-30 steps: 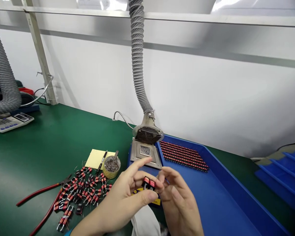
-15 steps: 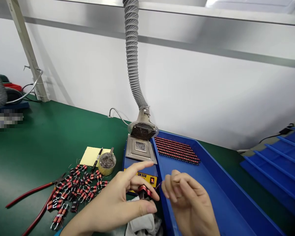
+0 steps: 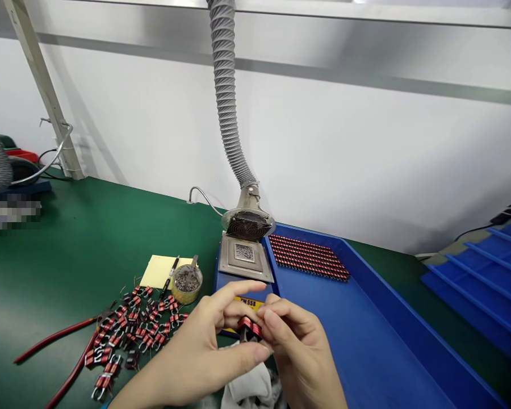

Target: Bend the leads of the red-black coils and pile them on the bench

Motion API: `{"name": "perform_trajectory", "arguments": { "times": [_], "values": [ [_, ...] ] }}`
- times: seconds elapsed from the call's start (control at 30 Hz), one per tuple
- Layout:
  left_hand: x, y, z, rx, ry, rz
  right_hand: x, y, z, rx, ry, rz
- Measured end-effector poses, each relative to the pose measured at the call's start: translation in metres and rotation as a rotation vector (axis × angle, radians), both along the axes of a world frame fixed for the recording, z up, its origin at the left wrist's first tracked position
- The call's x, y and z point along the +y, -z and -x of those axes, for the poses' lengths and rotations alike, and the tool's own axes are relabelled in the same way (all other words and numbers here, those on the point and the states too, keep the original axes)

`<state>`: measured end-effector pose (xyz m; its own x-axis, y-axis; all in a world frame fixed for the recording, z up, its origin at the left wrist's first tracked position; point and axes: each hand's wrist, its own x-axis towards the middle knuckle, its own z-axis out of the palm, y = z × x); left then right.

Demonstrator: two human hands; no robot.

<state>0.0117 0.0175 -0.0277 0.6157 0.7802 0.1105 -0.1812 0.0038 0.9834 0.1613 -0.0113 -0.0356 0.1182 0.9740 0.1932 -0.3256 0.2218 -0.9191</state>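
Between the thumb and fingers of my left hand [image 3: 213,346] is a small wound coil [image 3: 250,328] with red windings and a black base. My right hand [image 3: 298,346] is closed in a pinch against the coil's right side. Its fingertips hide whatever lies between them. Both hands are in front of a blue solder pot [image 3: 244,270] with a yellow front label, partly covered by my fingers. A grey-white cloth [image 3: 251,389] lies below the hands. To the left, many similar coils [image 3: 140,324] are heaped on the green table [image 3: 68,244].
Red-handled pliers [image 3: 63,332] lie left of the heap. Behind it are a yellow notepad [image 3: 155,270], a pen [image 3: 170,275] and a round tub [image 3: 187,284] of grey bits. A blue tray [image 3: 344,329] holds rows of coils [image 3: 309,258]. An extraction hose [image 3: 225,96] hangs over the pot.
My right hand has moved left, from beside the coil to touching its right side. My left hand keeps its hold on the coil. The view has shifted slightly.
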Motion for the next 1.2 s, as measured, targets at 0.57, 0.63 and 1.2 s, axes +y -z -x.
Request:
{"name": "perform_trajectory", "arguments": {
  "times": [0.57, 0.63, 1.2],
  "values": [
    [-0.002, -0.005, -0.003, 0.152, -0.172, -0.206, 0.000, 0.012, 0.003, -0.274, 0.252, -0.250],
    [-0.002, -0.007, -0.002, 0.191, -0.184, -0.218, 0.002, 0.012, 0.004, -0.252, 0.272, -0.254],
    [0.000, -0.010, -0.005, 0.044, -0.198, -0.093, 0.000, 0.010, 0.004, -0.292, 0.262, -0.316]
  ]
}}
